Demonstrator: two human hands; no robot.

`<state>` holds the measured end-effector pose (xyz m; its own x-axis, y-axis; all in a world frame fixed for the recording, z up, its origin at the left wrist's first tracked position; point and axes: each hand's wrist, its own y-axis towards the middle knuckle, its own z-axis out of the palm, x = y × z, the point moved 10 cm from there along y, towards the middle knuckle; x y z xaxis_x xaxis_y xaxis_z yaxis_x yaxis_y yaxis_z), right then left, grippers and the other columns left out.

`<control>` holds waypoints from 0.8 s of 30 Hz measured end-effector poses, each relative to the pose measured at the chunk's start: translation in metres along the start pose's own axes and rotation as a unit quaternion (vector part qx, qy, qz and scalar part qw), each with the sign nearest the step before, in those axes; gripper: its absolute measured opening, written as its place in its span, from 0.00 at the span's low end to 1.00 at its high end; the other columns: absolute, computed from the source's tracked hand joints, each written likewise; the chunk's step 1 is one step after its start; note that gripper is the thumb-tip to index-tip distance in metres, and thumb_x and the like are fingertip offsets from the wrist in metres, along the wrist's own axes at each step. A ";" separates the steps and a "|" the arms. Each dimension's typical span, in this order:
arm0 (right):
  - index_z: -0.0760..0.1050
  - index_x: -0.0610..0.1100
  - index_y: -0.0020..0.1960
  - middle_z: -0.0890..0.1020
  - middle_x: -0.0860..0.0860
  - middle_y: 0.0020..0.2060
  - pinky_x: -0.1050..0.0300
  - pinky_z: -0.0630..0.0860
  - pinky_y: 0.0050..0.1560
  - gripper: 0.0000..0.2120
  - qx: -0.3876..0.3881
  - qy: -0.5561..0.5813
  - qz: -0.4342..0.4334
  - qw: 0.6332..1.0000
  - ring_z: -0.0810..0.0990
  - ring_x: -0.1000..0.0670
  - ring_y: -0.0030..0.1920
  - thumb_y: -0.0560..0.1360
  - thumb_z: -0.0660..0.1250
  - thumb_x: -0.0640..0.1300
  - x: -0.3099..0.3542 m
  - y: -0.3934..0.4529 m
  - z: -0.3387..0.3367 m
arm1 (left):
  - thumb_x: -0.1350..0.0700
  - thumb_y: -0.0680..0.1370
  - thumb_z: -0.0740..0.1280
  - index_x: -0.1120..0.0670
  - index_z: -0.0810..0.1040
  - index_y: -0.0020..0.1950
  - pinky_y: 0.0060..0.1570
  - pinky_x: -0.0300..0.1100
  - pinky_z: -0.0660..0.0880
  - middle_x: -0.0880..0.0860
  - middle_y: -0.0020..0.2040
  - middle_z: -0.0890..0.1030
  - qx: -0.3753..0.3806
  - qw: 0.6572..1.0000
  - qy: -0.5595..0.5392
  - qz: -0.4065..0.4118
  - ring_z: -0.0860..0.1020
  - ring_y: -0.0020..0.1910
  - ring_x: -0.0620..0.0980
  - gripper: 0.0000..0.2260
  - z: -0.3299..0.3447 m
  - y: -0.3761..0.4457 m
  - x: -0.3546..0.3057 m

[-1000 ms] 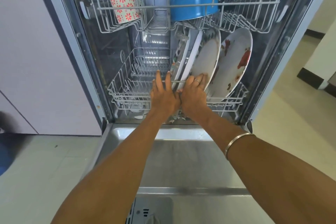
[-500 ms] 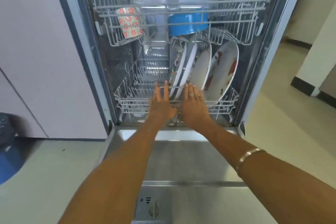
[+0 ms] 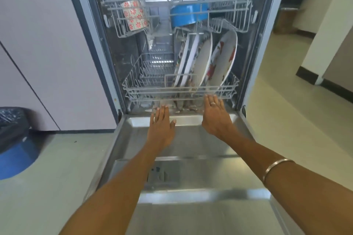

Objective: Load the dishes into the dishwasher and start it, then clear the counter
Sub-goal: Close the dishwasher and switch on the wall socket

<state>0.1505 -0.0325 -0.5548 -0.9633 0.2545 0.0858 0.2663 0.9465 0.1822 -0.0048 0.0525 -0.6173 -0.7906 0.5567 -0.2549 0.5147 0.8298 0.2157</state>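
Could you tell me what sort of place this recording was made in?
Most likely a home kitchen: an open dishwasher with dirty plates standing in its lower rack, a patterned mug in the upper one, plain cabinet fronts, and a lined bin on the floor.

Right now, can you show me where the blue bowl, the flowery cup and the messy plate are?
blue bowl (image 3: 188,16): head view, on its blue side wall.
flowery cup (image 3: 134,15): head view, on its patterned side.
messy plate (image 3: 222,57): head view, on its stained face.
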 end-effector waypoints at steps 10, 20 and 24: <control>0.46 0.34 0.79 0.51 0.39 0.79 0.44 0.45 0.77 0.29 0.072 0.071 0.024 0.995 0.46 0.40 0.79 0.84 0.50 0.45 0.016 -0.061 0.036 | 0.49 0.86 0.45 0.58 0.47 0.81 0.78 0.50 0.40 0.55 0.81 0.46 0.094 0.995 -0.024 0.004 0.43 0.80 0.53 0.25 0.020 -0.075 -0.016; 0.47 0.35 0.79 0.51 0.40 0.79 0.44 0.45 0.78 0.29 0.217 0.099 0.065 0.969 0.46 0.40 0.79 0.85 0.48 0.49 0.020 -0.151 0.013 | 0.50 0.86 0.49 0.61 0.51 0.80 0.78 0.49 0.43 0.57 0.81 0.51 0.183 0.981 -0.039 -0.040 0.47 0.80 0.54 0.25 -0.031 -0.167 -0.050; 0.49 0.35 0.79 0.52 0.40 0.79 0.44 0.47 0.78 0.28 0.260 0.094 0.074 0.958 0.47 0.40 0.79 0.85 0.48 0.48 0.016 -0.193 0.000 | 0.51 0.86 0.48 0.60 0.52 0.80 0.78 0.48 0.44 0.56 0.81 0.52 0.230 0.969 -0.064 -0.059 0.47 0.80 0.53 0.24 -0.047 -0.208 -0.070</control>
<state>0.0834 -0.2109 -0.5886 -0.8800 0.3995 0.2570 0.2988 0.8861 -0.3543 -0.0723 -0.1611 -0.5998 -0.8204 0.4325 -0.3740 0.5400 0.8009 -0.2585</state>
